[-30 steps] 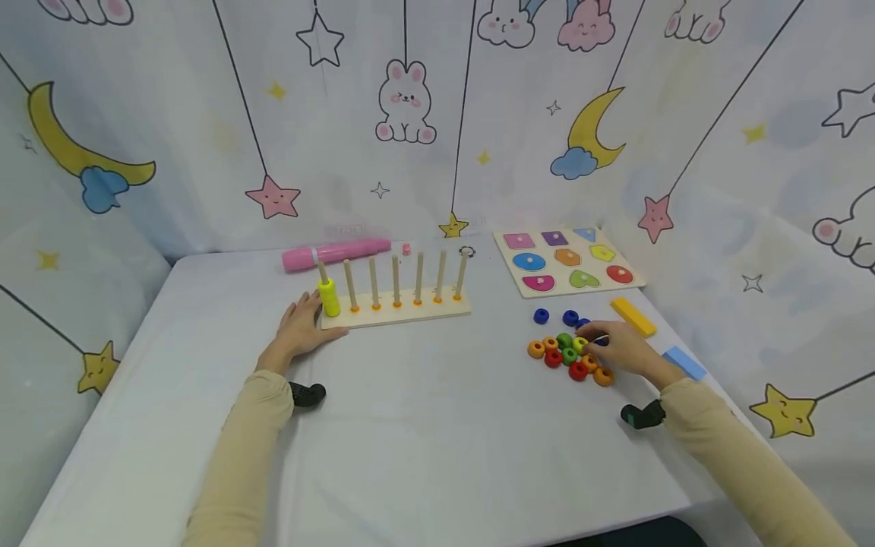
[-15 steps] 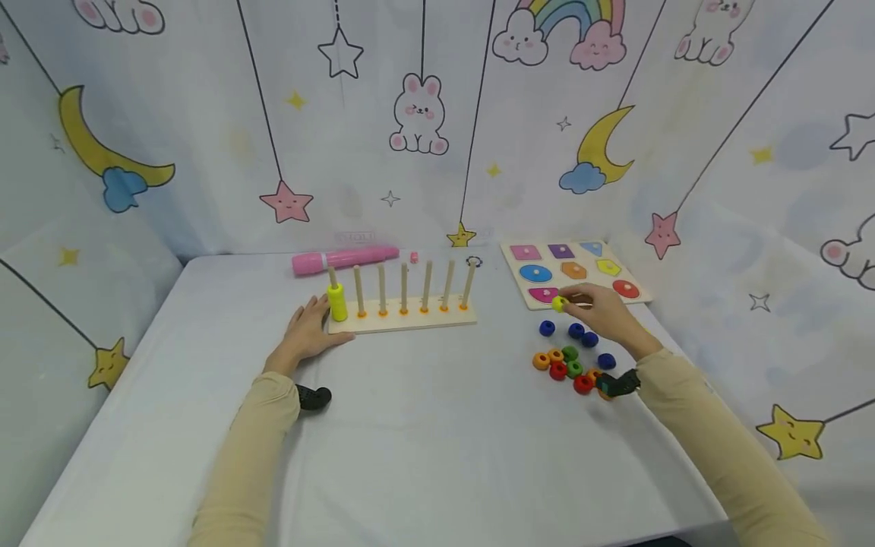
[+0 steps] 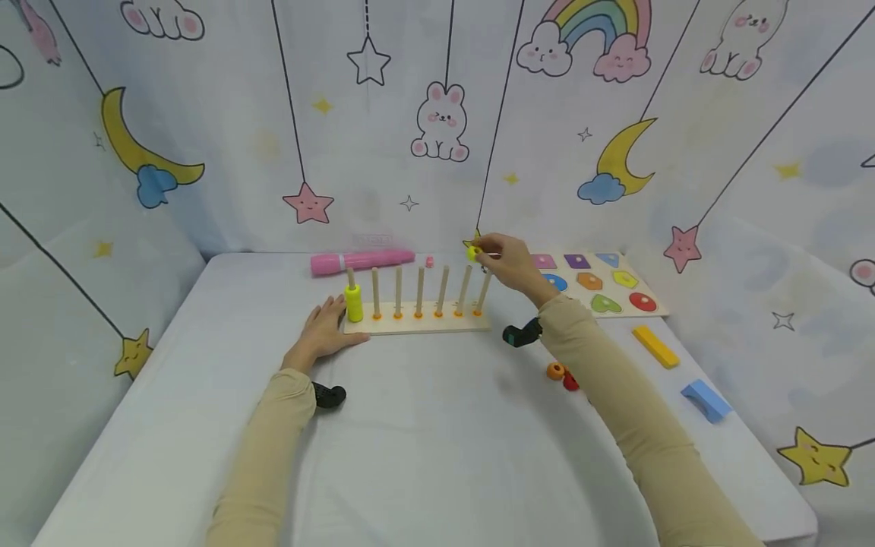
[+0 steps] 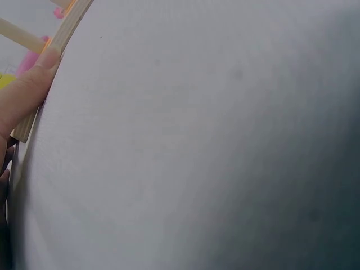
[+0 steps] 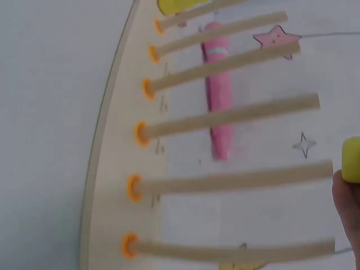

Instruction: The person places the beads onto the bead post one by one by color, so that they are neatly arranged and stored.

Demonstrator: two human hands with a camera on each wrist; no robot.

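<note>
The wooden peg board (image 3: 427, 325) stands with its row of upright pegs at the middle back of the table. Yellow beads (image 3: 353, 304) are stacked on its leftmost peg; the other pegs are bare. My left hand (image 3: 323, 332) holds the board's left end, the thumb (image 4: 28, 93) lying along the front edge in the left wrist view. Above the right-hand pegs, my right hand (image 3: 513, 266) pinches a yellow bead (image 5: 352, 160) between thumb and fingers, apart from the peg tips. Most of that hand is outside the right wrist view.
An orange bead (image 3: 555, 371) and a red bead (image 3: 570, 381) show beside my right sleeve, which hides the others. The shape puzzle board (image 3: 618, 308), a yellow block (image 3: 655, 347) and a blue block (image 3: 707, 400) are at right. A pink marker (image 3: 362, 261) lies behind the pegs.
My right hand has picked a yellow bead out of the loose pile and carried it left and back, over the peg board. The left hand stays at the board's end.
</note>
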